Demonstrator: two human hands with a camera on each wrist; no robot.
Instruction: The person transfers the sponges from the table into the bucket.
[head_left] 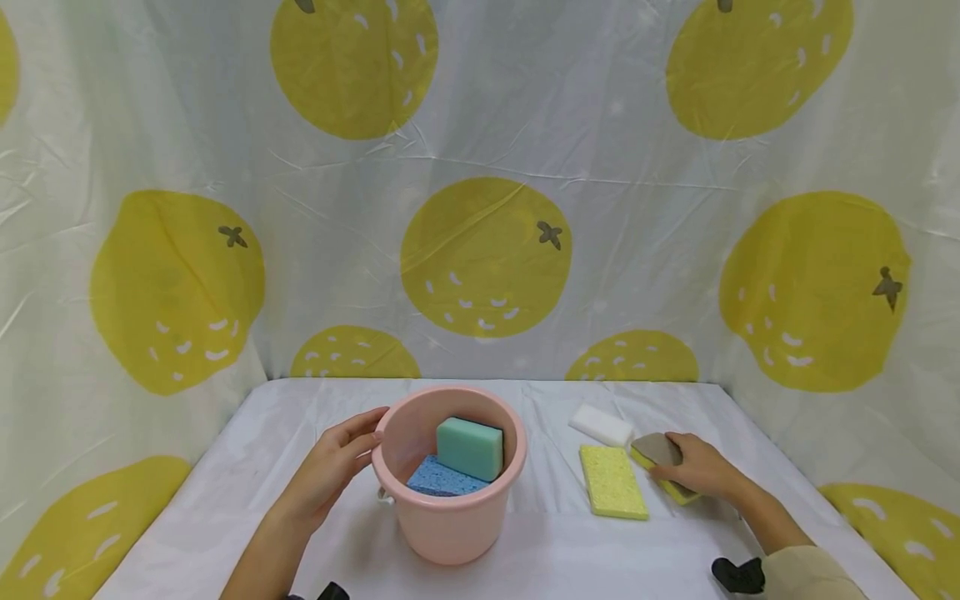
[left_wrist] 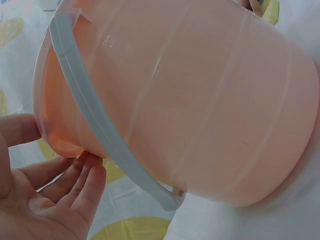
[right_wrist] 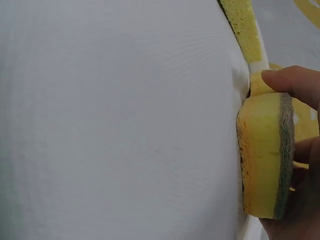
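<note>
A pink bucket (head_left: 450,525) stands in front, with a blue sponge (head_left: 442,477) and a teal sponge (head_left: 468,450) inside it. My left hand (head_left: 333,467) holds the bucket's rim at its left side, thumb and fingers at the edge in the left wrist view. Over on the right, my right hand (head_left: 701,467) grips a yellow scrub sponge (right_wrist: 262,155) with a grey scouring side facing up. Its thumb and fingers sit at opposite sides of the sponge, low over the white cloth. A flat yellow sponge (head_left: 612,482) lies just left of that hand.
A white sponge (head_left: 602,425) lies behind the yellow one. The bucket's pale handle (left_wrist: 100,115) hangs down its side. White cloth (head_left: 555,550) covers the table, and a curtain printed with yellow fruit (head_left: 486,258) encloses its back and sides.
</note>
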